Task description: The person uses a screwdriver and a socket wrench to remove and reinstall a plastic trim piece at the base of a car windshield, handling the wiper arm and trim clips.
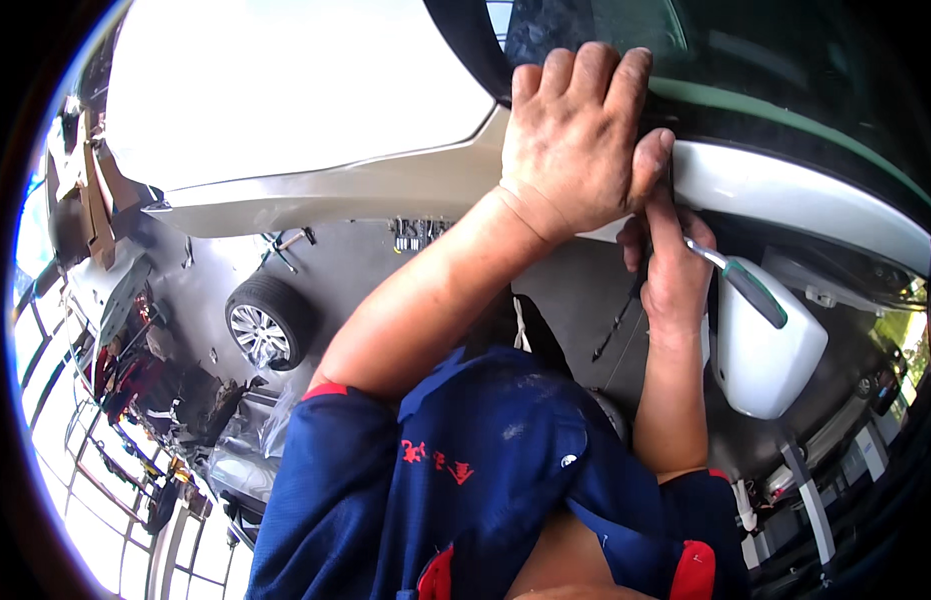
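Note:
My left hand [582, 145] lies over the pale car body beside the dark window glass [725, 60], its fingers spread and bent forward. Its thumb meets my right hand [675, 265], which is just below it at the body's edge. The right hand's index finger points up and its other fingers curl around the chrome end of a hand tool [743, 282] with a dark green and black grip. That grip sticks out to the right, across the white side mirror [770, 345]. What the tool's tip and the right fingertips touch is hidden.
The white bonnet [295, 80] fills the upper left. On the grey floor lie a loose wheel [263, 322], a stand [285, 245] and a tool set [417, 234]. Car parts and plastic-wrapped pieces [247, 460] are heaped at left. A thin dark rod [613, 330] shows below my right hand.

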Available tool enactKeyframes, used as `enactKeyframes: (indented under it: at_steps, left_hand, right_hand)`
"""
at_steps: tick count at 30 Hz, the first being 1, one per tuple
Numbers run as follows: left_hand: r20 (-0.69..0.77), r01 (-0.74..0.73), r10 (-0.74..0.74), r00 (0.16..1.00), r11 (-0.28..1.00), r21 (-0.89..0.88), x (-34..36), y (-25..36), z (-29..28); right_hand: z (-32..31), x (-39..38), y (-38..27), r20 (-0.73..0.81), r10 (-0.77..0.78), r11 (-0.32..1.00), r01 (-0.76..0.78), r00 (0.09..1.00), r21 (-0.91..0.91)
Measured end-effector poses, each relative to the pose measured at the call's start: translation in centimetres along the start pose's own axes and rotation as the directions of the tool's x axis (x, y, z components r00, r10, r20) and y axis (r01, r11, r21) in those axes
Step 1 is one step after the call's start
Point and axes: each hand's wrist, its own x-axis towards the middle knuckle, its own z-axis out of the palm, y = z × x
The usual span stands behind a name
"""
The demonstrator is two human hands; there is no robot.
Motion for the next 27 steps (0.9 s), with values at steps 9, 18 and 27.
enactKeyframes:
  at_steps: [9, 18, 27]
  left_hand:
    - [0.035, 0.042, -0.042, 0.998, 0.999, 0.008, 0.0, -0.5, -0.4]
    - [-0.063, -0.067, 0.068, 0.996, 0.997, 0.024, -0.8, -1.2, 0.1]
    - [0.027, 0.163, -0.169, 0.985, 0.973, 0.165, 0.6, 0.4, -0.8]
  right_hand:
    - [0.4, -0.9, -0.2, -0.01, -0.006, 0.999, 0.006, 1.0, -0.042]
    - [-1.0, -0.3, 0.3, 0.026, -0.079, 0.996, 0.08, 0.997, -0.047]
    - [-1.0, -1.2, 0.2, 0.05, -0.2, 0.978, 0.203, 0.979, -0.053]
